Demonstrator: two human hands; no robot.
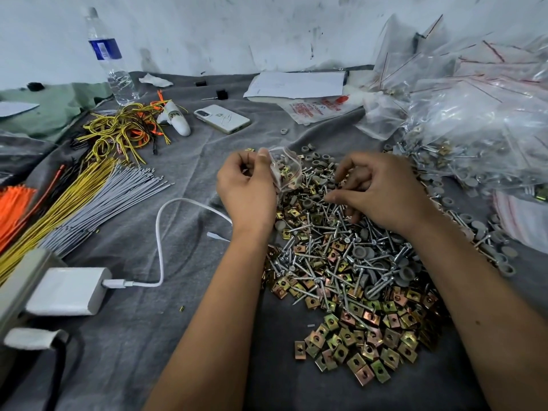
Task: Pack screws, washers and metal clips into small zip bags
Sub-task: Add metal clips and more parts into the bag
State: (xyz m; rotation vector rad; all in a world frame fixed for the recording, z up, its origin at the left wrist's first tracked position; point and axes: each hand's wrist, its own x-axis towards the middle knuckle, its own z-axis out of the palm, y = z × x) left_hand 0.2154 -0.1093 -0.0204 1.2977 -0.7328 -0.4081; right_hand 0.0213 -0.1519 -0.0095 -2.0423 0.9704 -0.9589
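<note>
Hardware lies heaped before us on a grey cloth [178, 179]: silver screws [318, 256], grey washers [360, 252] and brass-coloured metal clips [364, 351], the clips thickest at the near edge. Our left hand [246, 191] pinches a small zip bag [286, 170] between thumb and curled fingers, holding it just above the far end of the heap; we can see a few clips and a washer inside it. Our right hand [382, 194] rests on the pile with fingers bent down among the screws, and we cannot tell whether it has hold of any. Filled bags [474, 126] are piled at far right. To the left lie cable ties [98, 200], a white charger [68, 290] with its cable, a phone [221, 118] and a water bottle [108, 57].
</note>
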